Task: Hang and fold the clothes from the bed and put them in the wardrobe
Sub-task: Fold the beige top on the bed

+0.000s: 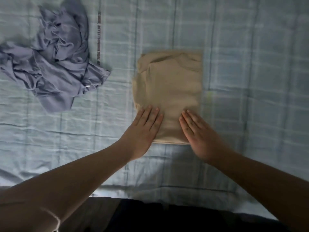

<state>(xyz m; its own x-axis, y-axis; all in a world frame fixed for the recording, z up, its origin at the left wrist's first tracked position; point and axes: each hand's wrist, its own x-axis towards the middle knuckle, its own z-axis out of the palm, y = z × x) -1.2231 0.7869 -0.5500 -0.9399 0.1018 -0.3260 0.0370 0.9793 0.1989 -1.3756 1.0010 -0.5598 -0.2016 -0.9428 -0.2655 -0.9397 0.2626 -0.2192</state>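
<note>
A beige garment (pixel 170 84) lies folded into a neat rectangle on the bed (pixel 250 64), right of centre. My left hand (pixel 143 129) rests flat on its near left corner, fingers straight. On the near right corner my right hand (pixel 199 131) lies flat too, fingers together and pointing away from me. A crumpled grey-blue garment (pixel 55 64) sits in a heap at the far left of the bed, apart from both hands.
The bed has a pale blue checked sheet with a printed text stripe (pixel 99 39) running away from me. Its near edge (pixel 117 195) runs across the bottom, with my dark clothing below it.
</note>
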